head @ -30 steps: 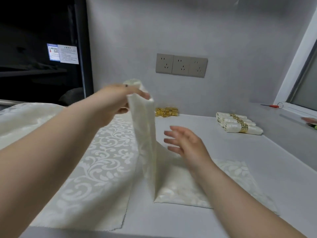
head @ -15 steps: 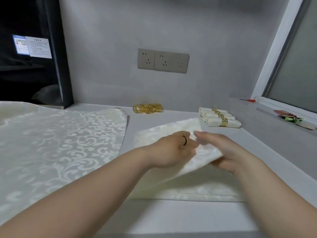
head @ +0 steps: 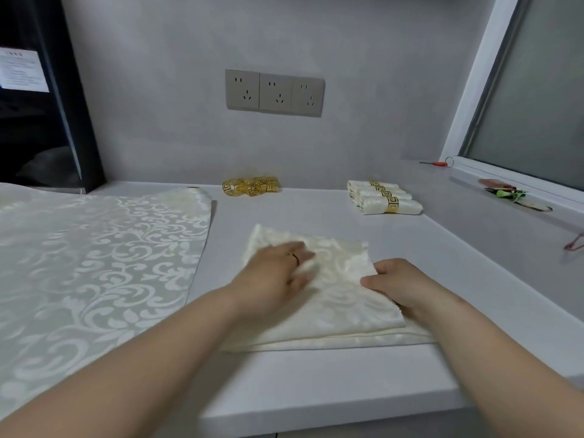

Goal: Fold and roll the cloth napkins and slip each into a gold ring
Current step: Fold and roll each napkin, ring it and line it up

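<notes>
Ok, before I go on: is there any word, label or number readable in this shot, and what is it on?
White sheet on the dark cabinet, far left: lines of print, too blurred to read.
Outlet panel on the wall: no lettering visible.
Gold rings and the bands on the rolled napkins: key pattern only, no text.
Folded napkin: woven pattern, no text.
So nothing can be quoted.

No legible text; notice (head: 22, 71) print unreadable.
</notes>
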Demonstrator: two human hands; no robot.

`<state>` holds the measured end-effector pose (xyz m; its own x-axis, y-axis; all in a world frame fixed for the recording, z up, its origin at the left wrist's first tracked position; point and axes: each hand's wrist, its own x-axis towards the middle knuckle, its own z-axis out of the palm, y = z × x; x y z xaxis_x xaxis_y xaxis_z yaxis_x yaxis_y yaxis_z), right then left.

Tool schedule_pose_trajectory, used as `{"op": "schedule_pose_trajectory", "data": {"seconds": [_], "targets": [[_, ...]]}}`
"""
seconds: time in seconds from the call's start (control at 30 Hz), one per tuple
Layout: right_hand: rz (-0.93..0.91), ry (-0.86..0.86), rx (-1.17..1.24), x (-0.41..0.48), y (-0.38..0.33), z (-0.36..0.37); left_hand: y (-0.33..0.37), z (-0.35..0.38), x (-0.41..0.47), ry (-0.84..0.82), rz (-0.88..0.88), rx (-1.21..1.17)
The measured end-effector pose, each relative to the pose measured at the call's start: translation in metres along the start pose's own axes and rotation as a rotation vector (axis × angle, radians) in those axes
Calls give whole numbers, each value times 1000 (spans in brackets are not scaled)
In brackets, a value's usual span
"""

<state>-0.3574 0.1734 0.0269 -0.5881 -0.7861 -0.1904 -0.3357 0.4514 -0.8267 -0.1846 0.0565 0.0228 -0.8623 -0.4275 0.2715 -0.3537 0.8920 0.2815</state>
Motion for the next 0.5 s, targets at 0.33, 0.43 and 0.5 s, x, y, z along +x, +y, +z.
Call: {"op": "schedule_pose_trajectory", "data": {"seconds": [0.33,0.43,0.5], "targets": [[41,-46,92,3,16,-14,-46,-22,21,37,-452,-734],[54,-50,110,3,17,-18,-49,-13,25,-20,-464,-932],[58,-50,106,3,18,-18,-47,-8,28,-12,-500,-1061]]}}
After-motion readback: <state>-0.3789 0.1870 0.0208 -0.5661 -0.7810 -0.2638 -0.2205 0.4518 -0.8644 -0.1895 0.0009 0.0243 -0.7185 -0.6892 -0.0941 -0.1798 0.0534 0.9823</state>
